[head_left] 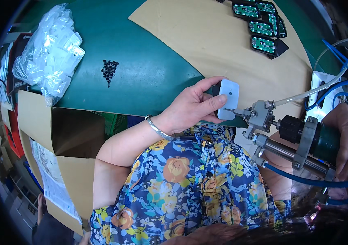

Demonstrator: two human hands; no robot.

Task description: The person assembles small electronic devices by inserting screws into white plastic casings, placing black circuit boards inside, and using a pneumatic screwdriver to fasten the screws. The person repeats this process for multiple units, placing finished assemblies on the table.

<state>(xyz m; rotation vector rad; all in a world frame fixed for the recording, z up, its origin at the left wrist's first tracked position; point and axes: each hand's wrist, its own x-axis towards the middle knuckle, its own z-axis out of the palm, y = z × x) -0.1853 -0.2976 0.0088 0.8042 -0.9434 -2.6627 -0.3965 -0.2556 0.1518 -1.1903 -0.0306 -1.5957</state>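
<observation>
My left hand (pixel 194 102) is closed around a small case, with the thumb on its pale bluish-white plastic cover (pixel 230 92). A dark hole shows in the middle of the cover, and a black part (pixel 216 89) shows behind it. My right hand (pixel 347 136) is wrapped around the dark grip of a pneumatic screwdriver (pixel 259 118), which lies sideways with its metal nose toward the case. The tip overlaps the cover's lower part; I cannot tell whether it touches. A clear tube (pixel 300 94) and blue hoses (pixel 316 181) join the tool.
Several black housings with green circuit boards (pixel 261 27) lie on brown cardboard (pixel 190 32). On the green table (pixel 141 77) are small black pieces (pixel 109 71) and a clear bag of white plastic parts (pixel 53 53). An open cardboard box (pixel 35 118) stands at left.
</observation>
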